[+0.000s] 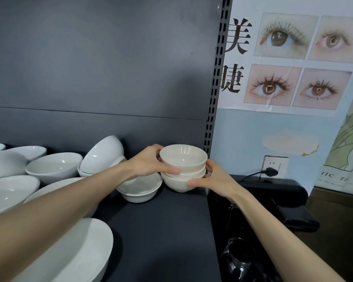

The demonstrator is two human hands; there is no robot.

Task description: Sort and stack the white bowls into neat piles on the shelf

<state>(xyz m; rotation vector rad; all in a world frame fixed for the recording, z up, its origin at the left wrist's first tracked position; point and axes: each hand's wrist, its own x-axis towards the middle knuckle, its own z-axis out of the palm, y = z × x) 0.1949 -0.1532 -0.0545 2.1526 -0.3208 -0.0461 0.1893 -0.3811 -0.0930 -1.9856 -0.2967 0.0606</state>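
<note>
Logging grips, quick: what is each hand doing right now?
Left hand: grips the stack of small bowls from its left side.
Right hand: grips the same stack from its right side.

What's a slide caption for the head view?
Left hand and right hand grip a bowl stack at the shelf's right end.

Head view (close), forward-down over shelf (161,231)
</note>
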